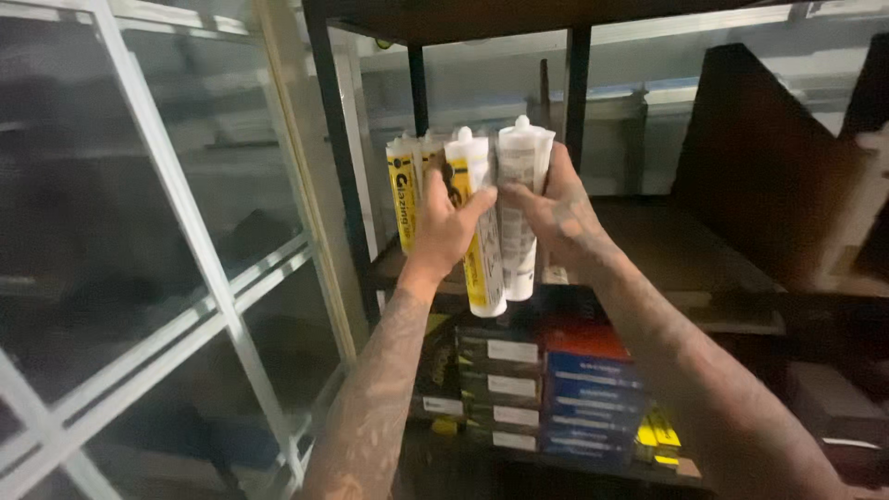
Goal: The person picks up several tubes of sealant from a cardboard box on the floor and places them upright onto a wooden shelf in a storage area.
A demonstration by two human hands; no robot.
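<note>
Two bare forearms reach up and forward from the bottom of the view toward a dark metal shelf (685, 245). The left hand (443, 227) is wrapped around a white and yellow sealant tube (482, 259), fingers curled behind it and thumb pressing across its front. The right hand (560, 213) grips a white tube (521, 185) just beside the first, fingers closed around its far side and fingertips meeting the left thumb between the two tubes. Both tubes stand upright with their capped nozzles on top, touching each other along their length, lifted in front of the shelf edge so that their lower ends hang below the shelf board.

Just behind the left hand, two more yellow and white tubes (405, 190) stand upright at the left end of the shelf, close against the black upright post (338, 157).

Below the shelf, a stack of flat boxes (500, 384) in dark green with white labels sits next to a stack of blue boxes (588, 398) topped by a red one (585, 341). Small yellow packs (657, 435) lie to the right of the blue stack.

To the left stands a white-framed glass panel (167, 259), tilted across the view. To the right, farther back, a dark brown board (769, 167) leans on the shelf.
</note>
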